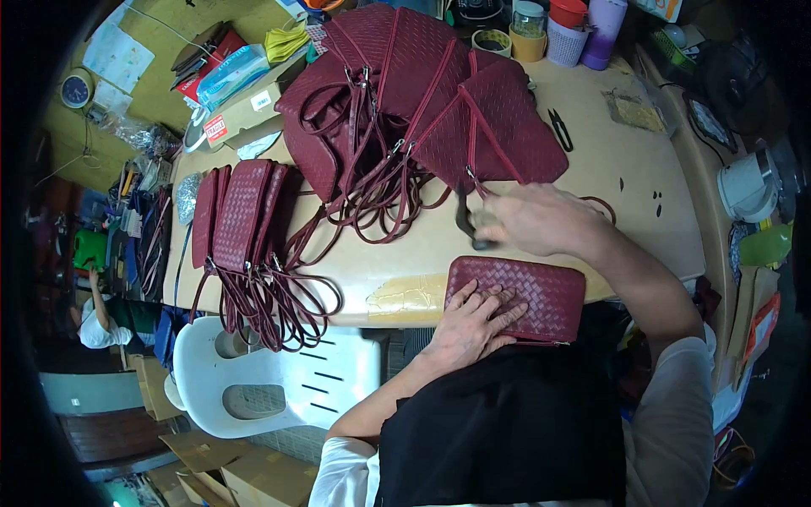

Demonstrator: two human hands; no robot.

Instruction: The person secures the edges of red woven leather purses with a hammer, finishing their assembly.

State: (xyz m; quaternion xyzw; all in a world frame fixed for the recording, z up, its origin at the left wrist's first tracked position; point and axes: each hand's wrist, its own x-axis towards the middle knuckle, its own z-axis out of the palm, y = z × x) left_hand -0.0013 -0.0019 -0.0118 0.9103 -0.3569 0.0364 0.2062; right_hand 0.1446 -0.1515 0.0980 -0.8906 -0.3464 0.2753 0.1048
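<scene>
A burgundy woven zip wallet [553, 296] lies at the table's front edge, close against my body. My left hand [481, 321] rests flat on its left part, fingers spread, pressing it down. Beyond the wallet, my right hand [536, 220] is raised and slightly smeared by motion. Its fingers are closed around a dark, narrow, curved tool [465, 218]; blur hides its exact kind. Just past that hand lies a fanned pile of burgundy woven bags [515, 127] with zips and thin straps.
More burgundy wallets [242, 215] with dangling straps [270, 308] stand at the table's left. Black snips [560, 129] lie to the right of the bags. Jars and cups [568, 38] line the back. A white plastic chair [279, 380] stands front left; another person [106, 317] is at far left.
</scene>
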